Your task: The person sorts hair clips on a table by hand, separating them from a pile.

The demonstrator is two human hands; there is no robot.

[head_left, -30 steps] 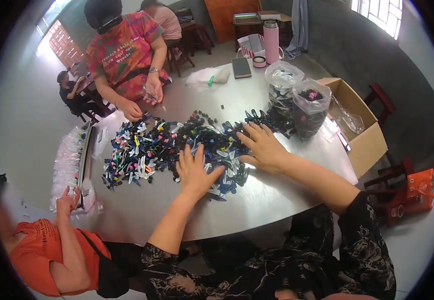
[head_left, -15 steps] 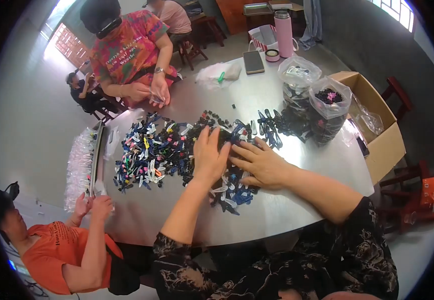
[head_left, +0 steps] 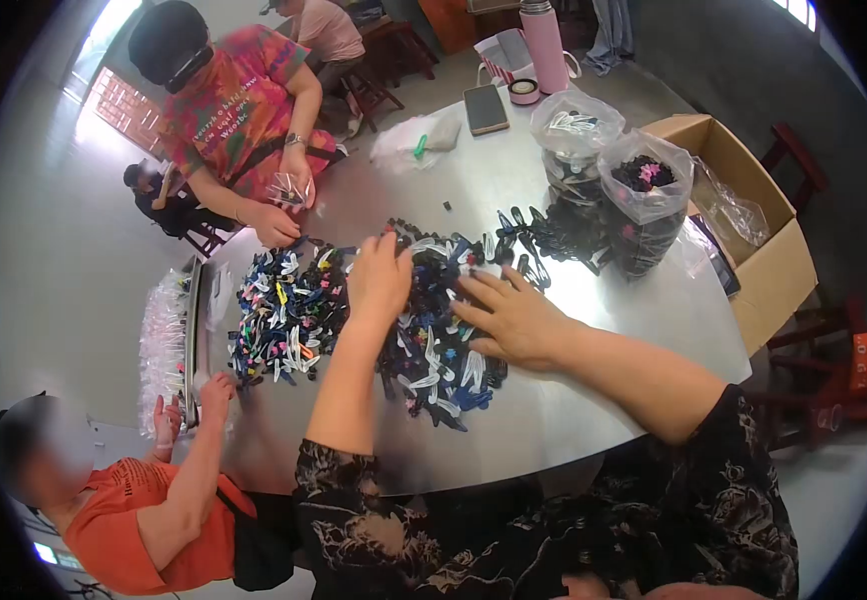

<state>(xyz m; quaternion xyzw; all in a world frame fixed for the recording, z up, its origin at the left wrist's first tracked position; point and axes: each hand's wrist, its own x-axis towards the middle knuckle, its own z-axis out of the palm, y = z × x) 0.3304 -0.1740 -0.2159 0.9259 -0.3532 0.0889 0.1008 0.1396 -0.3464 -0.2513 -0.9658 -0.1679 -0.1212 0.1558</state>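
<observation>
A wide pile of small hair clips (head_left: pixel 434 350), in black, dark blue, white and some bright colours, lies on the metal table (head_left: pixel 554 440). My left hand (head_left: pixel 381 280) rests over the middle of the pile, palm down, its fingers slightly bent and apart. To its right, my right hand (head_left: pixel 516 318) is spread with its fingertips on the clips at the pile's right side. Nothing is visibly held in either hand. What lies under the palms is hidden.
Two clear bags of clips (head_left: pixel 644 215) (head_left: pixel 579 130) stand at the right, beside a cardboard box (head_left: pixel 779 240). A phone (head_left: pixel 486 109), tape roll (head_left: pixel 524 92) and pink bottle (head_left: pixel 546 50) are at the back. Co-workers sit across and at the left, one reaching to the pile's far edge.
My left hand has moved left and slightly up, away from my right hand, which remains at the pile's right side. The co-worker across has reached one hand down to the clips.
</observation>
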